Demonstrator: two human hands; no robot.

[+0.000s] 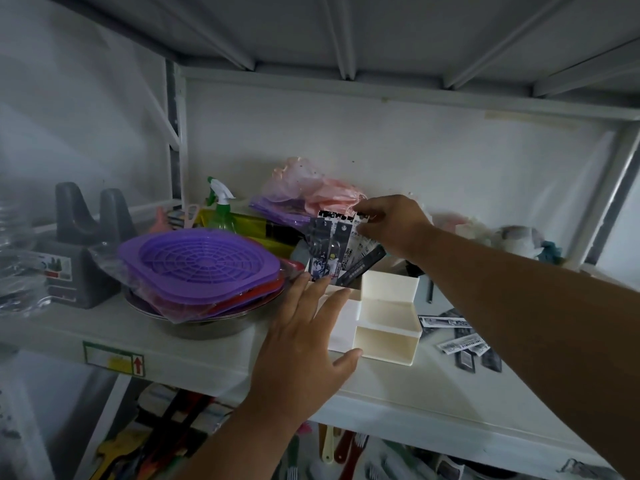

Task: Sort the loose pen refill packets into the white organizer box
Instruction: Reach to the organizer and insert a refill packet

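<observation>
Nearest the camera is the left hand [304, 327], low in the middle of the frame. Its fingers are straight and spread, and they rest on the left side of the white organizer box [388, 317]. It holds nothing. Higher up, right of center, the right hand [391, 225] curls its fingers round the tops of a bunch of pen refill packets [341, 251]. These packets stand up in the back left part of the box and fan out a little. The front parts of the box look bare inside. More loose packets [460, 337] lie flat on the white shelf [194, 355], just right of the box, under the right arm. Left of the box, purple baskets [197, 261] sit stacked in a metal bowl [207, 325]. Behind them stands a green spray bottle [221, 211]. A pink plastic bag [311, 188] lies at the back, near the right hand.
</observation>
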